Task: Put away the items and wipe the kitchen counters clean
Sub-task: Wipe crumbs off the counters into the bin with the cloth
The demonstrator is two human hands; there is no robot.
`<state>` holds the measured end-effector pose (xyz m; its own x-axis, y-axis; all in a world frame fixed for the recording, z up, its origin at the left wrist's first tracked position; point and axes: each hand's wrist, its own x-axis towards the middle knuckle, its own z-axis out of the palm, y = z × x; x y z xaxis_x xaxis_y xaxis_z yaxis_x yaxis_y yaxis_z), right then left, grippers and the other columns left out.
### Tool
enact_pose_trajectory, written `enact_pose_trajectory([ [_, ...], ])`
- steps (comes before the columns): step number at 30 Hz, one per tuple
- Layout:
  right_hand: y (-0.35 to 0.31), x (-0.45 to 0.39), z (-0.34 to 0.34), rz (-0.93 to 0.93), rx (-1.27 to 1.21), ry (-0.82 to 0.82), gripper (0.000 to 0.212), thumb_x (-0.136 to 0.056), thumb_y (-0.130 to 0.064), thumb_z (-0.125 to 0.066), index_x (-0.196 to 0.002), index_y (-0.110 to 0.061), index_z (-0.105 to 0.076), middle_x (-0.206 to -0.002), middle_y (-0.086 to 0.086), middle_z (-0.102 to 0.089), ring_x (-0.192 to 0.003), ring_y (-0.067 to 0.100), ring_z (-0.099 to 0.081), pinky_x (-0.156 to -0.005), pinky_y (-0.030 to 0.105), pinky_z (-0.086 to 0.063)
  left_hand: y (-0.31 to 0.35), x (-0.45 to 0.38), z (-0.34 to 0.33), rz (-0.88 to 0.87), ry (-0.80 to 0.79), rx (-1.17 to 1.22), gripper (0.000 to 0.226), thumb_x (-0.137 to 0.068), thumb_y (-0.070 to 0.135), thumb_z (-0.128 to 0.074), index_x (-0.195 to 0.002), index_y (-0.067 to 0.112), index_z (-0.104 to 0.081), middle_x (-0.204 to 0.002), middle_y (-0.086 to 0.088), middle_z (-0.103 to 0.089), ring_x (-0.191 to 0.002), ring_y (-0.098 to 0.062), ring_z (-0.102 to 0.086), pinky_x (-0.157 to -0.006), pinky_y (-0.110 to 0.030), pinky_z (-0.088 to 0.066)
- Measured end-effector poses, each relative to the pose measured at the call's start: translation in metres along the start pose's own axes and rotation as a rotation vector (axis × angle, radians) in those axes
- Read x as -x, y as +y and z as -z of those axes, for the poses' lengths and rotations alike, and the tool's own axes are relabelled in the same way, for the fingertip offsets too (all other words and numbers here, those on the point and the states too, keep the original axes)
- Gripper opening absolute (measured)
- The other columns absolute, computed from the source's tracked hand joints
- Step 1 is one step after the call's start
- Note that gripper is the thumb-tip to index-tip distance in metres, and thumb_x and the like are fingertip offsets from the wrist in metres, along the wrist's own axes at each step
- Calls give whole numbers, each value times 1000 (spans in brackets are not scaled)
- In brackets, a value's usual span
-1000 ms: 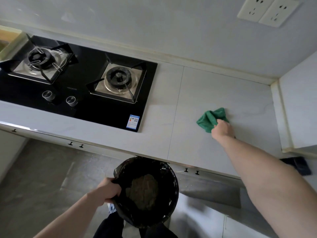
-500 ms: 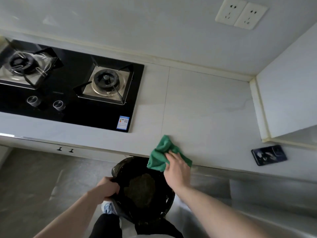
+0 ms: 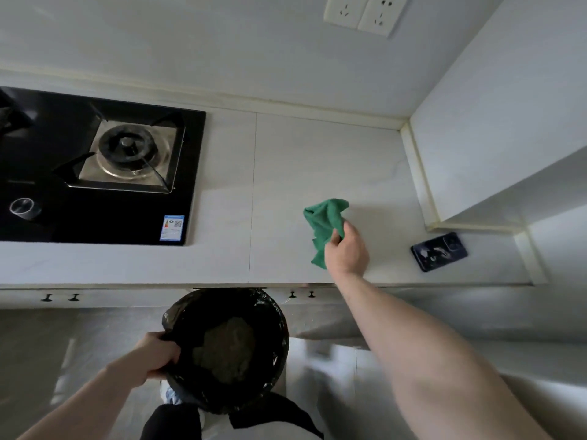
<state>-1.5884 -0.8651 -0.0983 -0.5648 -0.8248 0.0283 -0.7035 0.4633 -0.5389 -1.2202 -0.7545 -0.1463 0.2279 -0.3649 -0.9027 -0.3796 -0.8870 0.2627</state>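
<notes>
Right grip (image 3: 346,249): fingers curled, pinching a bunched green cloth (image 3: 324,228) against the worktop (image 3: 286,173). Cloth trailing up and to the left of the hand, long axis slanting from near edge to far right, crumpled rather than flat. Left grip (image 3: 157,354): clamped on the rim of a black-lined waste bin (image 3: 228,347), held below and just in front of the worktop's front edge.

Key relation: bin mouth down and to the left of the cloth, near but not beneath it. Likely stroke, as a judgement: a pull toward the front edge and leftward to carry crumbs over the lip into the bin. Right hand alone on the cloth; left hand occupied with the bin.

Worktop: pale, seamed, bare between cloth and edge, nothing visible in the path of the stroke.
Hob (image 3: 95,169): black glass, well to the left, apart from the cloth.
Bin contents: a dull greenish mass, identity unclear.
Phone (image 3: 439,251): dark, lying flat to the right of the hand, near the side wall; at risk only from a rightward sweep.
Wall sockets (image 3: 365,12): above, well clear.
</notes>
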Motion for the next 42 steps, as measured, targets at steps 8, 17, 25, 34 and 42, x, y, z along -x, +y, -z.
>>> enact_pose_trajectory([
  [8, 83, -63, 17, -348, 319, -213, 42, -89, -13, -56, -131, -20, -58, -146, 9, -47, -129, 35, -48, -105, 46, -45, -2, -5, -7, -15, -9, 15, 18, -74, -17, -51, -76, -7, -65, -58, -12, -54, -49, -24, -54, -44, -24, -46],
  [17, 43, 49, -31, 5, 358, -213, 43, -86, -23, -63, -129, -26, -64, -142, 3, -58, -118, 36, -53, -98, 48, -45, 2, -1, -7, -19, -20, 5, 22, -72, -15, -54, -83, -5, -69, -58, -14, -60, -50, -25, -61, -51, -29, -55],
  [25, -44, 151, -62, 779, 145, -741, 35, -91, -26, -52, -124, -31, -64, -119, -9, -70, -103, 26, -61, -85, 37, -51, -1, 8, 16, -6, -18, -5, 35, -72, -7, -50, -95, 5, -74, -73, -16, -68, -63, -28, -68, -64, -37, -60],
  [34, -97, 7, -68, 553, 25, -309, 23, -93, -24, -60, -113, -18, -70, -106, 5, -75, -95, 33, -67, -74, 36, -50, -22, 21, 39, 55, -10, 83, 36, -66, -12, -50, -91, -1, -73, -77, -16, -69, -63, -31, -74, -58, -36, -63],
  [42, -71, 69, -81, 629, 295, -447, 24, -85, -16, -66, -108, -22, -72, -109, -3, -74, -108, 28, -67, -86, 40, -56, -41, 18, 46, 65, 43, 212, 31, -69, -15, -50, -83, -1, -72, -64, -14, -67, -51, -27, -70, -46, -29, -55],
])
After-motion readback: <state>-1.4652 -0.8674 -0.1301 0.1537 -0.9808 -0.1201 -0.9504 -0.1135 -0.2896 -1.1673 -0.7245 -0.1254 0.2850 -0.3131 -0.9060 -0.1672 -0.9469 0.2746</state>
